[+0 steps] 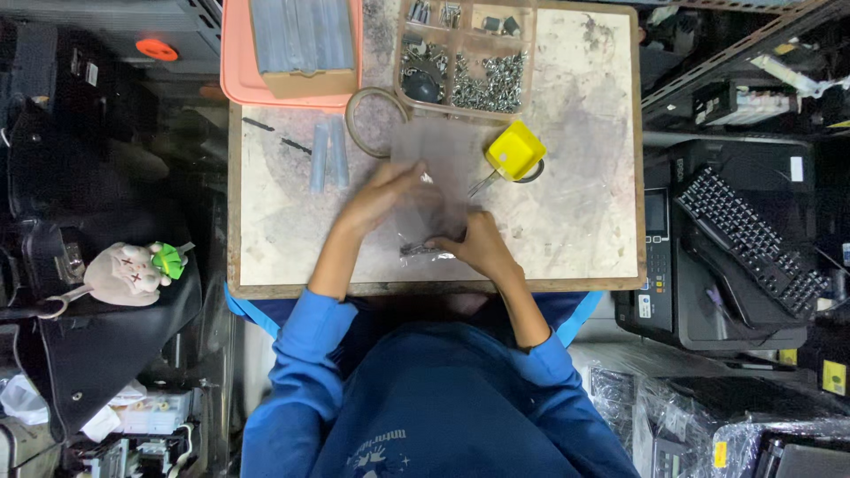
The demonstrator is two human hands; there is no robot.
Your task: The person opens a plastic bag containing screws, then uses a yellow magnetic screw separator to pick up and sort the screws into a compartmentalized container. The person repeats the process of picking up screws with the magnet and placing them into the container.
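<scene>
At the far left, off the table, a pale stuffed toy [124, 273] lies on dark gear that is hard to make out. On the worn wooden table [584, 204], a salmon tray [237, 62] with a box of grey strips [301, 40] is cut off by the upper frame edge; below it two loose grey strips [328, 152] lie side by side. The left hand [376, 196] rests flat, fingers stretched and slightly apart, on a clear plastic bag [434, 173] near the table's middle; the bag is so transparent that its outline is hard to trace. Small screws [416, 249] show dimly at its lower end. The right hand [476, 243] pinches that lower end, fingers curled together on the plastic. Above, a tape ring [361, 122] touches a clear compartment box of screws [469, 62], also cropped at the top. A yellow cup [515, 149] stands just beside the bag. The table's right half is bare up to its edge; a black printer [708, 248] stands beyond.
</scene>
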